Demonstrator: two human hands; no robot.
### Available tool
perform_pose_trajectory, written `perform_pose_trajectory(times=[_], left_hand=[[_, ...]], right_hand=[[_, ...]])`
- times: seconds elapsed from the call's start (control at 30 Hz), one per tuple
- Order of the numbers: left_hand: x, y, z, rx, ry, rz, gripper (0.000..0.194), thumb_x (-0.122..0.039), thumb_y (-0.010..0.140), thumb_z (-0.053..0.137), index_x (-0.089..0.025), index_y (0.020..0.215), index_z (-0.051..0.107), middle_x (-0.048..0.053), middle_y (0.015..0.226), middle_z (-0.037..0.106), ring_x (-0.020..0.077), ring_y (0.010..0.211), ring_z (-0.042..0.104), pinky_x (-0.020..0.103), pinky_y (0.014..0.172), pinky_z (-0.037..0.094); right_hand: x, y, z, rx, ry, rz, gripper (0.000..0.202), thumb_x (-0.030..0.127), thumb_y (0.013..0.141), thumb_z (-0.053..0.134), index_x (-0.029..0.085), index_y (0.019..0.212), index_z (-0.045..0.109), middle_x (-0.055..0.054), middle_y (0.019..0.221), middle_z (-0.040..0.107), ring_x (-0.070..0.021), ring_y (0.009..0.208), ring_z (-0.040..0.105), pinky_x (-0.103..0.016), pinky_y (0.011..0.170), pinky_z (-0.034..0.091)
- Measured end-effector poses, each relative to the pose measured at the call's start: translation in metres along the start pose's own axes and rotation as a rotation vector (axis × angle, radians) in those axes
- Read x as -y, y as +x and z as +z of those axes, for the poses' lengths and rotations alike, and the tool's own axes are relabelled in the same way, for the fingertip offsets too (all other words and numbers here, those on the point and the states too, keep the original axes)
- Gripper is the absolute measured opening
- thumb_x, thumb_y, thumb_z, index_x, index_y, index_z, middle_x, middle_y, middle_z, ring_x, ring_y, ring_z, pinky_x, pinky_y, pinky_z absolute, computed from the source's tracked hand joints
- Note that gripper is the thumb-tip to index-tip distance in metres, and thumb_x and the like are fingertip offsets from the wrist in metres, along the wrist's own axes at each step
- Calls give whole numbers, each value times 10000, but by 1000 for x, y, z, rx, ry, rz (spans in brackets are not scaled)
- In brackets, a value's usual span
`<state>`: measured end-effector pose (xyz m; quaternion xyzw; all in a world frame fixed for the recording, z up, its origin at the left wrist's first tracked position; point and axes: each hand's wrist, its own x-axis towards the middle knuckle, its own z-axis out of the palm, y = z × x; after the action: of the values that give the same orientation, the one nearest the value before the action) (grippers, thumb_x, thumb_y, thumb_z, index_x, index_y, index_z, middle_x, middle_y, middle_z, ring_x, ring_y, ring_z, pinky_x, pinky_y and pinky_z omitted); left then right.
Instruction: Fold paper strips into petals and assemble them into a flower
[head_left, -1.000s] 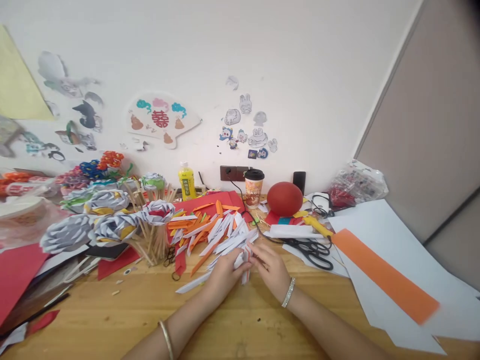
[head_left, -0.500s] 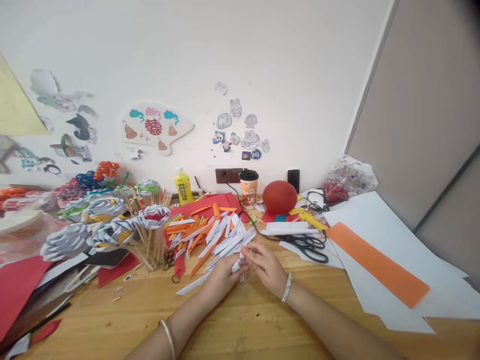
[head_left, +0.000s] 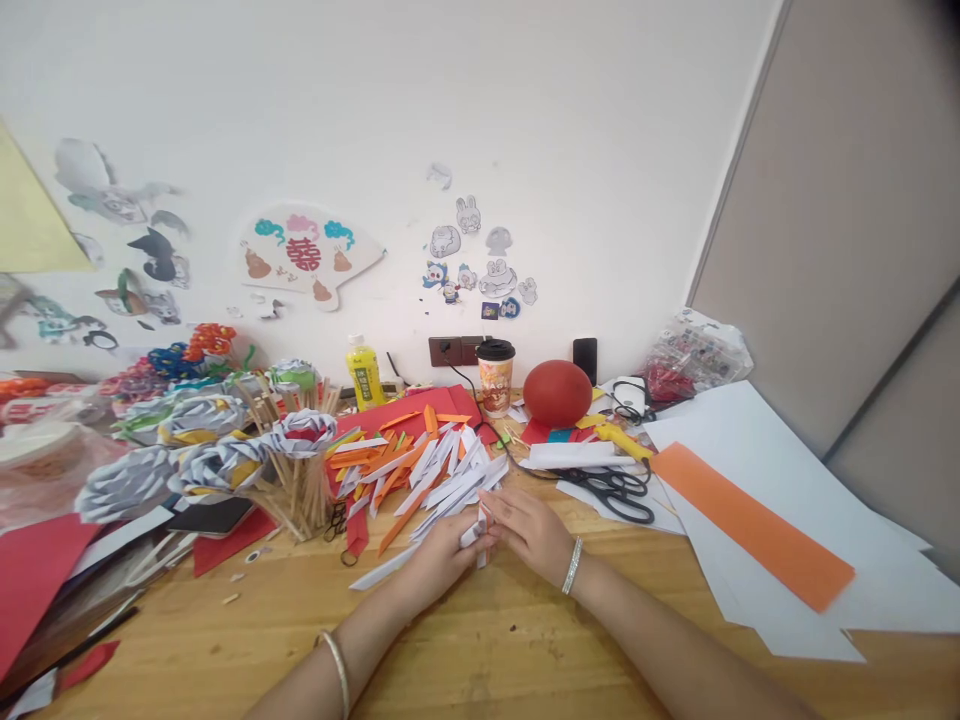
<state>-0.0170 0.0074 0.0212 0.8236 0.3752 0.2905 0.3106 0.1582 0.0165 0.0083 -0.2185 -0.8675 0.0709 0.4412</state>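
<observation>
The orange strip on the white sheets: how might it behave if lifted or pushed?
The orange strip looks thin, so probably light and apt to sag. Lying flat on the white sheets, it would likely slide rather than roll.

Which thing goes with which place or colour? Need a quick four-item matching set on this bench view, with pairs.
Column 1
1. lidded cup
2. orange strip
3. folded paper
4. scissors

Column 2
A. between the left hand and the right hand
B. black-handled
C. standing between the yellow bottle and the red round object
D. lying on the white sheets

Pairs: 1-C, 2-D, 3-A, 4-B
</observation>
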Motion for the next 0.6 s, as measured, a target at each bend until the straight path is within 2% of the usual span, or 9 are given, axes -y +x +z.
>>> perform_pose_trajectory(times=[0.13, 0.23, 0.3, 0.4, 0.5, 0.6], left_hand=[[2, 0, 0, -21, 4, 3, 179, -311, 814, 474, -181, 709, 535, 18, 742, 613, 165, 705, 537, 264, 715, 433], [6, 0, 1, -9, 0, -8, 193, -316, 814, 482, -180, 688, 536, 13, 711, 610, 164, 687, 540, 255, 693, 431], [8, 0, 2, -7, -1, -13, 203, -317, 822, 478, -178, 688, 542, 11, 702, 610, 159, 677, 542, 246, 681, 427], [8, -1, 1, 7, -13, -13, 235, -331, 832, 466, -175, 681, 557, 11, 679, 611, 154, 658, 548, 239, 664, 426], [2, -2, -2, 77, -54, -14, 281, -352, 841, 455, -169, 683, 599, 17, 669, 627, 147, 628, 563, 231, 644, 431], [-2, -4, -5, 146, -94, -16, 332, -380, 860, 440, -167, 704, 640, 23, 674, 645, 141, 626, 577, 226, 659, 435]], right_hand=[[1, 1, -1, -14, -23, -67, 448, 185, 925, 367, 265, 1365, 344, -83, 1104, 622, -181, 973, 572, -341, 842, 472], [3, 2, 1, -29, 60, -41, 412, 208, 917, 409, 267, 1324, 414, -75, 1096, 629, -177, 970, 574, -336, 834, 471], [4, 2, 3, -51, 127, 36, 387, 235, 916, 421, 268, 1300, 450, -71, 1074, 640, -176, 954, 582, -336, 830, 470], [5, 4, 4, -88, 273, 236, 381, 323, 894, 479, 257, 1269, 489, -59, 1038, 664, -177, 940, 594, -345, 849, 460], [5, 7, 2, -43, 446, 341, 316, 414, 827, 565, 227, 1065, 654, -60, 1006, 674, -189, 961, 590, -346, 880, 444], [7, 11, -2, -11, 583, 362, 292, 444, 798, 588, 193, 885, 709, -68, 951, 669, -181, 907, 607, -318, 839, 464]])
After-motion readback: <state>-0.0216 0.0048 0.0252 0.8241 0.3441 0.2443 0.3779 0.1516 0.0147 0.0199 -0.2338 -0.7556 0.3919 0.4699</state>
